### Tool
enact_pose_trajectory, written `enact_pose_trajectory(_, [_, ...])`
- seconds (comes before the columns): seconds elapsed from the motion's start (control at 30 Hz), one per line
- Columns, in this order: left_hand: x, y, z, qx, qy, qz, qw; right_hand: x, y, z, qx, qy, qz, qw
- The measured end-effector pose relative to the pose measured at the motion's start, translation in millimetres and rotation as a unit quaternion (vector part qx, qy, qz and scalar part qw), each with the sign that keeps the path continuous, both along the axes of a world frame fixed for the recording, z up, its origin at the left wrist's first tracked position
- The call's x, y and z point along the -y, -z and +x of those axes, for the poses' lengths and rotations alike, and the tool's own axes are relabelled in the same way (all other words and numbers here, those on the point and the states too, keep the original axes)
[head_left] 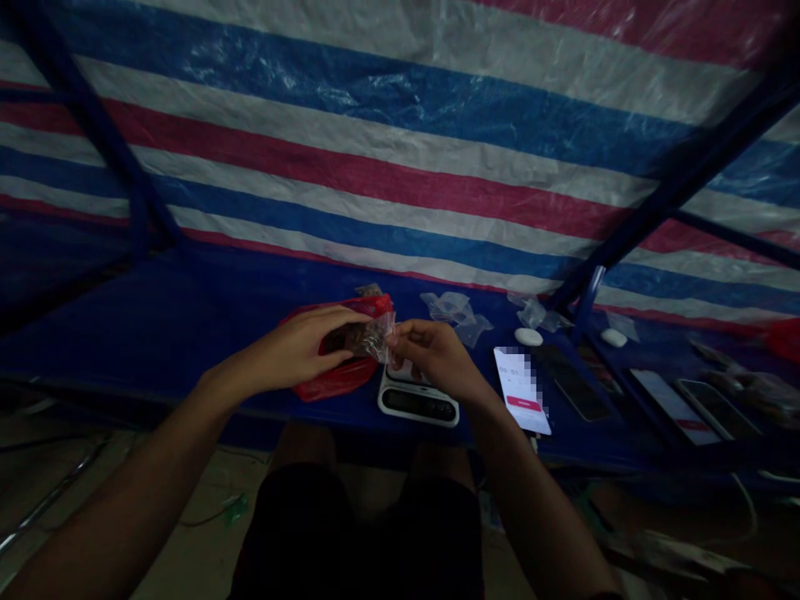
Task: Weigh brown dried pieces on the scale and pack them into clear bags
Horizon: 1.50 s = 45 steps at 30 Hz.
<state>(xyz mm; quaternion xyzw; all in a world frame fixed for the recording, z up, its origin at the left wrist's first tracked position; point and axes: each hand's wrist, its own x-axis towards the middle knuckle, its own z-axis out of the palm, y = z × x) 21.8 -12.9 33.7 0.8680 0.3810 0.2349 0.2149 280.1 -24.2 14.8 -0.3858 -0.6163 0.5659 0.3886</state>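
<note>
My left hand (pixel 309 346) is closed around a small clear plastic bag (pixel 368 337) with dark contents, held just above a white digital scale (pixel 417 402) on the blue table (pixel 187 325). My right hand (pixel 434 354) pinches the right edge of the same bag with thumb and fingers. A red plastic bag (pixel 341 379) lies on the table under and behind my left hand. The scene is dim, and the bag's contents are too dark to name.
A lit phone (pixel 522 390) lies right of the scale, with several more phones (pixel 675 406) further right. Empty clear bags (pixel 453 310) and two small white cases (pixel 528 337) sit near the striped tarpaulin wall (pixel 400 167). Blue frame poles (pixel 662 196) cross the right side.
</note>
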Motion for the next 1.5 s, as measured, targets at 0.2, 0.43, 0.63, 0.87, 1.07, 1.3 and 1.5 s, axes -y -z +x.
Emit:
enact_pose_trajectory(0.2, [24, -11.1, -5, 0.062, -0.125, -0.035, 0.99, 0, -1.4, -13, -0.035, -0.045, -0.065, 0.996])
enact_pose_trajectory(0.43, [25, -18.3, 16, 0.07, -0.1, -0.122, 0.985, -4, 1.1, -29, -0.041, -0.075, -0.059, 0.995])
enact_pose_trajectory(0.63, [18, -11.6, 17, 0.08, -0.069, -0.134, 0.985, -5, 3.9, -31, -0.041, -0.064, -0.043, 0.996])
enact_pose_trajectory(0.87, [18, -8.9, 17, 0.083, -0.057, -0.183, 0.978, -3, 0.2, -29, -0.067, -0.079, -0.036, 0.994])
enact_pose_trajectory(1.07, [10, -0.7, 16, 0.094, -0.055, -0.191, 0.975, -5, 9.6, -35, -0.08, -0.042, -0.05, 0.995])
enact_pose_trajectory(1.3, [10, -0.3, 19, 0.1, -0.054, -0.157, 0.981, -3, 10.9, -34, -0.058, -0.04, -0.034, 0.997])
enact_pose_trajectory(1.5, [9, 3.4, 19, 0.099, -0.053, -0.171, 0.979, -4, 13.0, -33, -0.047, -0.055, -0.014, 0.997])
